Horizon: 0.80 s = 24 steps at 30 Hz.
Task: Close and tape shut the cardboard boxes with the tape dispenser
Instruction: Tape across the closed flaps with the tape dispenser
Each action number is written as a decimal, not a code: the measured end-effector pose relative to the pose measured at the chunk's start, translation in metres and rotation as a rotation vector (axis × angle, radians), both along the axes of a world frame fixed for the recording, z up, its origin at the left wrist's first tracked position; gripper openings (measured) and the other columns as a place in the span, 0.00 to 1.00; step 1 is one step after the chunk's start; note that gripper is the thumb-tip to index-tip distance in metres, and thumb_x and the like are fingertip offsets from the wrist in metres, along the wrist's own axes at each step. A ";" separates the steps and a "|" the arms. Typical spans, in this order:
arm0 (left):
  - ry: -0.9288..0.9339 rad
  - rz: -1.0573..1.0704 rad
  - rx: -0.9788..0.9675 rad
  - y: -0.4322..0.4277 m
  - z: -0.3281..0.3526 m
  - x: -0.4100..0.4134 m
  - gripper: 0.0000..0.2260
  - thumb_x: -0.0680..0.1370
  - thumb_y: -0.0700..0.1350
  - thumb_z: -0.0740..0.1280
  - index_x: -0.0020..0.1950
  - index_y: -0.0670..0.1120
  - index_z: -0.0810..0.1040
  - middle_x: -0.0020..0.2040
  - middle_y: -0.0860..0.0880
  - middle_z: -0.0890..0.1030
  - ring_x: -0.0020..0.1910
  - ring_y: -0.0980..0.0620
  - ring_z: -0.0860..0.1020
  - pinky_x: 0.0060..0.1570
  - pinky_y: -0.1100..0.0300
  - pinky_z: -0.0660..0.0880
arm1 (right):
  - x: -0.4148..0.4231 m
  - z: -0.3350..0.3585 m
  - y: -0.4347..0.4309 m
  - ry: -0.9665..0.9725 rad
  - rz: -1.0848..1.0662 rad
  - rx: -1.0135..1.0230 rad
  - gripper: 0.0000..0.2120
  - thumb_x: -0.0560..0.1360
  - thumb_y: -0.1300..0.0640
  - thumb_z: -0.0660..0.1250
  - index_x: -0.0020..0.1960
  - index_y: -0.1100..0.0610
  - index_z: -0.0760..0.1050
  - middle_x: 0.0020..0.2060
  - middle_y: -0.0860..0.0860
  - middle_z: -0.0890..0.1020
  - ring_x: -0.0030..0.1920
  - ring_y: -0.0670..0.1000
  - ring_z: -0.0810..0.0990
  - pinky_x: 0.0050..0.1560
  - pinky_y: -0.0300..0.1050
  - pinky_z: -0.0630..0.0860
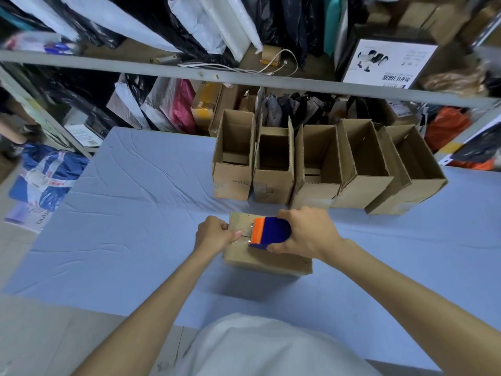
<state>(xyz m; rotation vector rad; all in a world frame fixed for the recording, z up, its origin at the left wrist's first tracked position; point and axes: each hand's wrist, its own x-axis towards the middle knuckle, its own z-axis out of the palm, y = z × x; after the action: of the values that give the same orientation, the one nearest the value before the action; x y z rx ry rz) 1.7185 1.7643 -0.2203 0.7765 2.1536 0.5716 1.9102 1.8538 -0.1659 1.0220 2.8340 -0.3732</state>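
A closed cardboard box (271,260) is set on the blue-covered bench (135,213), just below the middle of the view. A blue and orange tape dispenser (271,233) is held on the box's top, its orange edge turned toward 9 o'clock, where a strip of clear tape is seen along the seam. The dispenser is gripped by the right hand (309,234), whose fingers are curled round its body. At 9 o'clock the box's edge is held by the left hand (214,234), with fingers (224,226) hooked over the side and the thumb pressed on top. At 12 o'clock from the box, a row of five open cardboard boxes (320,164) is lined up, flaps upright, each touching the next. A metal shelf rail (162,71) is seen beyond them.
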 end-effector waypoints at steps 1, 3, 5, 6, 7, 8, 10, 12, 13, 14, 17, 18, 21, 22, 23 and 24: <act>-0.021 0.017 0.015 -0.001 0.000 -0.003 0.15 0.75 0.48 0.71 0.38 0.37 0.79 0.38 0.42 0.82 0.41 0.44 0.80 0.46 0.50 0.78 | -0.005 0.001 0.001 0.005 -0.004 -0.002 0.31 0.65 0.29 0.68 0.58 0.49 0.73 0.50 0.47 0.83 0.48 0.50 0.80 0.34 0.38 0.67; -0.014 0.019 0.043 -0.003 -0.001 -0.004 0.17 0.77 0.51 0.69 0.36 0.39 0.78 0.37 0.43 0.81 0.39 0.45 0.78 0.49 0.49 0.78 | -0.008 0.002 0.004 0.012 -0.019 -0.024 0.31 0.65 0.29 0.69 0.59 0.49 0.73 0.50 0.47 0.82 0.48 0.50 0.79 0.33 0.38 0.65; 0.072 0.005 0.064 -0.004 -0.001 0.001 0.15 0.77 0.51 0.70 0.40 0.40 0.82 0.39 0.45 0.82 0.41 0.46 0.79 0.44 0.54 0.76 | -0.004 0.002 0.007 0.008 -0.022 -0.058 0.32 0.65 0.30 0.69 0.61 0.49 0.73 0.52 0.47 0.82 0.50 0.49 0.79 0.35 0.39 0.66; 0.099 0.013 0.076 -0.004 -0.002 0.004 0.14 0.76 0.51 0.70 0.41 0.40 0.83 0.39 0.45 0.83 0.42 0.46 0.79 0.43 0.55 0.74 | -0.002 0.002 0.008 0.004 -0.021 -0.076 0.32 0.66 0.31 0.69 0.62 0.49 0.72 0.53 0.47 0.82 0.51 0.49 0.79 0.36 0.38 0.67; 0.108 0.023 0.086 -0.003 -0.003 0.005 0.13 0.76 0.50 0.70 0.41 0.40 0.83 0.39 0.44 0.83 0.43 0.46 0.79 0.43 0.55 0.73 | 0.000 0.002 0.009 0.001 -0.025 -0.098 0.33 0.66 0.31 0.70 0.64 0.49 0.72 0.55 0.48 0.82 0.52 0.49 0.79 0.37 0.38 0.68; 0.109 0.035 0.091 -0.002 -0.003 0.006 0.13 0.76 0.49 0.71 0.40 0.40 0.83 0.39 0.44 0.83 0.43 0.45 0.80 0.43 0.54 0.74 | 0.002 0.003 0.009 -0.002 -0.031 -0.119 0.34 0.66 0.32 0.70 0.65 0.49 0.71 0.56 0.48 0.81 0.53 0.49 0.79 0.38 0.38 0.69; 0.109 0.042 0.085 0.001 -0.004 0.005 0.13 0.75 0.48 0.72 0.40 0.38 0.83 0.39 0.41 0.83 0.44 0.43 0.80 0.44 0.52 0.75 | 0.008 0.005 0.010 0.002 -0.041 -0.135 0.35 0.67 0.33 0.71 0.67 0.50 0.70 0.57 0.48 0.81 0.55 0.50 0.79 0.41 0.38 0.72; 0.094 0.032 0.084 0.003 -0.004 0.006 0.12 0.75 0.47 0.72 0.41 0.38 0.83 0.40 0.42 0.84 0.44 0.44 0.80 0.45 0.51 0.76 | 0.014 0.007 0.010 0.001 -0.038 -0.135 0.35 0.67 0.34 0.71 0.67 0.50 0.70 0.57 0.48 0.81 0.55 0.50 0.79 0.42 0.40 0.75; 0.091 0.022 0.086 0.005 -0.004 0.007 0.12 0.75 0.47 0.72 0.41 0.38 0.84 0.40 0.42 0.84 0.44 0.44 0.80 0.45 0.52 0.76 | 0.018 0.008 0.010 0.001 -0.034 -0.133 0.34 0.67 0.34 0.71 0.66 0.50 0.70 0.57 0.48 0.81 0.54 0.50 0.79 0.42 0.40 0.75; 0.098 0.013 0.085 0.005 -0.004 0.009 0.13 0.75 0.47 0.72 0.41 0.37 0.83 0.38 0.43 0.83 0.42 0.44 0.80 0.42 0.53 0.75 | 0.022 0.009 0.010 -0.001 -0.029 -0.130 0.33 0.67 0.34 0.71 0.65 0.50 0.71 0.56 0.48 0.81 0.53 0.50 0.79 0.42 0.40 0.76; 0.134 0.013 0.083 0.003 -0.004 0.011 0.16 0.76 0.48 0.71 0.35 0.36 0.79 0.30 0.44 0.75 0.35 0.45 0.73 0.34 0.57 0.66 | 0.046 0.011 0.012 -0.030 -0.043 -0.103 0.28 0.66 0.33 0.71 0.60 0.47 0.73 0.51 0.46 0.82 0.49 0.49 0.79 0.41 0.42 0.77; 0.132 0.013 0.082 0.003 -0.004 0.010 0.17 0.76 0.48 0.71 0.35 0.36 0.78 0.29 0.44 0.75 0.34 0.45 0.73 0.35 0.57 0.66 | 0.058 0.011 0.013 -0.042 -0.056 -0.089 0.28 0.65 0.33 0.71 0.59 0.47 0.73 0.50 0.45 0.83 0.48 0.48 0.79 0.41 0.42 0.77; 0.134 0.000 0.067 0.006 -0.004 0.010 0.17 0.76 0.48 0.71 0.34 0.36 0.78 0.28 0.45 0.74 0.33 0.45 0.72 0.34 0.57 0.65 | 0.090 0.013 0.014 -0.054 -0.111 -0.074 0.31 0.65 0.34 0.72 0.62 0.47 0.72 0.53 0.44 0.82 0.51 0.48 0.79 0.40 0.38 0.75; 0.146 -0.004 0.069 0.006 -0.004 0.011 0.19 0.76 0.48 0.71 0.31 0.37 0.74 0.27 0.47 0.71 0.32 0.46 0.69 0.33 0.57 0.63 | 0.094 0.012 0.013 -0.058 -0.119 -0.067 0.31 0.65 0.35 0.72 0.63 0.47 0.72 0.53 0.45 0.82 0.51 0.48 0.79 0.40 0.38 0.75; 0.159 -0.009 0.070 0.006 -0.005 0.013 0.19 0.76 0.47 0.70 0.29 0.39 0.72 0.26 0.49 0.69 0.31 0.47 0.69 0.32 0.57 0.62 | 0.094 0.011 0.012 -0.072 -0.114 -0.042 0.30 0.65 0.34 0.72 0.62 0.47 0.73 0.53 0.45 0.82 0.51 0.49 0.79 0.41 0.39 0.75; 0.167 -0.016 0.067 0.006 -0.005 0.014 0.18 0.77 0.47 0.70 0.29 0.42 0.71 0.26 0.50 0.70 0.33 0.46 0.70 0.32 0.57 0.63 | 0.091 0.010 0.012 -0.093 -0.105 -0.011 0.29 0.65 0.34 0.71 0.61 0.47 0.73 0.52 0.45 0.82 0.50 0.49 0.79 0.41 0.40 0.76</act>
<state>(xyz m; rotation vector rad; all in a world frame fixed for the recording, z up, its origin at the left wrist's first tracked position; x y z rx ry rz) 1.7328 1.7706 -0.2256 0.9050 2.2881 0.5912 2.0017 1.8661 -0.1559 1.1577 2.7010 -0.3417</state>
